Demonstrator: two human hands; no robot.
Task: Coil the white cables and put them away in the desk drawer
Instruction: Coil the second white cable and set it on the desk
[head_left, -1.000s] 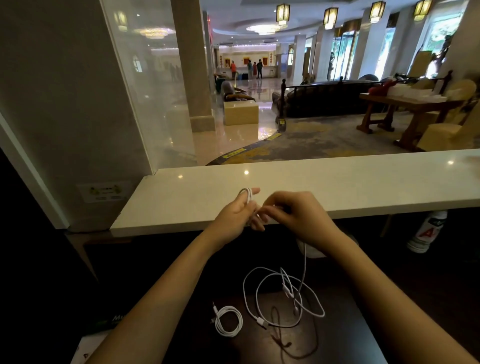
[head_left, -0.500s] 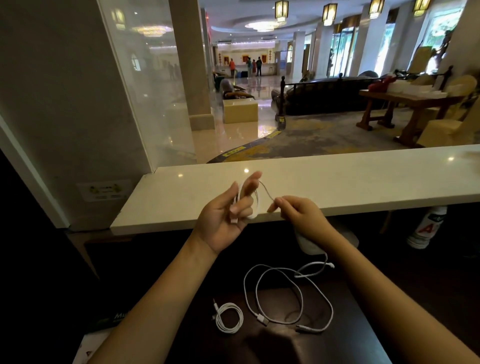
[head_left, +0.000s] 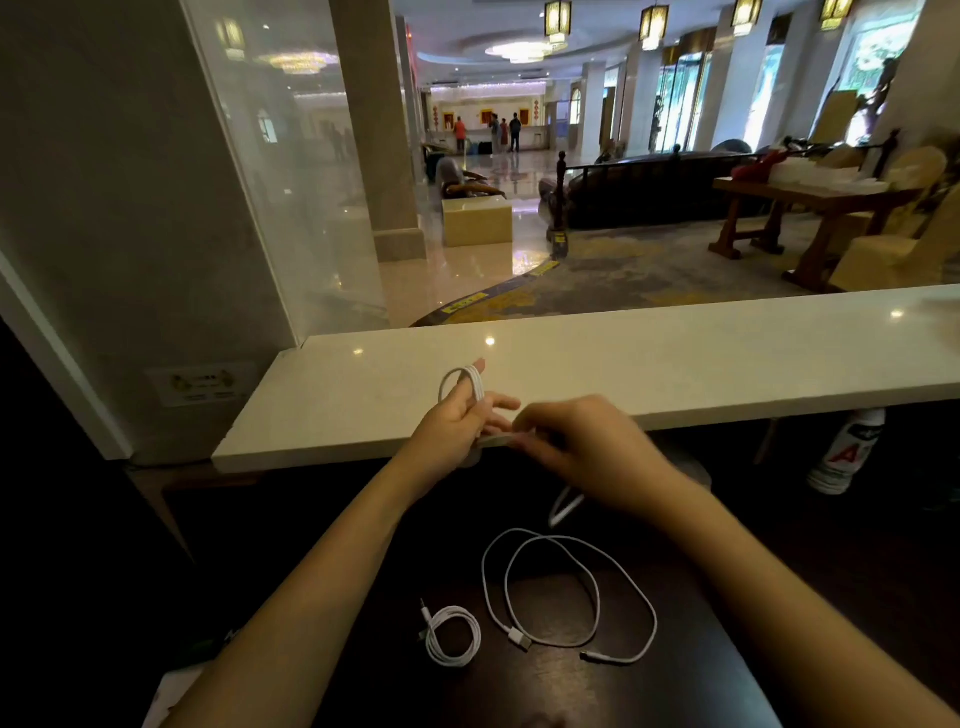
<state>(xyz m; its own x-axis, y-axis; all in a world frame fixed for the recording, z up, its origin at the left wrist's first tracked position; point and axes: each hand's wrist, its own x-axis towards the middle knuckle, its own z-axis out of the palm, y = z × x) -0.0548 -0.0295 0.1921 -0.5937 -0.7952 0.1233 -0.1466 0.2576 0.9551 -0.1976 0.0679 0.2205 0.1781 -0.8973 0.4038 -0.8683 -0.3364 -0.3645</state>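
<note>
My left hand (head_left: 457, 431) holds a white cable (head_left: 470, 382) wound in loops around its raised fingers. My right hand (head_left: 587, 452) is closed on the same cable right next to the left hand; the cable's free tail (head_left: 563, 506) hangs blurred below my right wrist. On the dark desk (head_left: 675, 691) below lies a small coiled white cable (head_left: 451, 635) at the left. To its right a loose white cable (head_left: 566, 592) is spread in wide loops, both plugs showing. No drawer is in view.
A pale stone counter (head_left: 675, 358) runs across just beyond my hands, with a glass panel (head_left: 291, 171) at its left end. A white bottle (head_left: 844, 452) stands under the counter at the right. A hotel lobby with people lies far behind.
My right hand has come back to the left hand, laying another turn around its fingers. The hanging tail has lifted off the desk and is shorter. The two cables on the desk have stayed put.
</note>
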